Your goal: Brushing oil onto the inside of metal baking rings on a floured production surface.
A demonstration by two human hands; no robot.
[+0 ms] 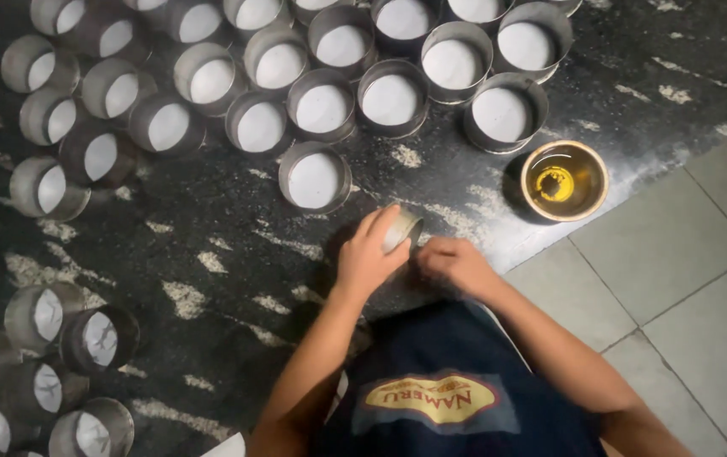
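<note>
Holding a small metal tin (402, 228) in a closed grip just above the dark speckled bench (211, 220), the left hand (367, 258) is hiding most of it. The right hand (456, 264) is curling beside it; whether its grip is clenched is unclear. A bowl of oil (564, 180) is sitting nearby, with rows of paper-lined tins (321, 108) cut off at the top.

My bench: dark speckled stone slab (211, 237). On it approx. two dozen round metal tins (315, 178) w/ white liners, one small bowl of yellow oil (564, 180) nr right edge.
</note>
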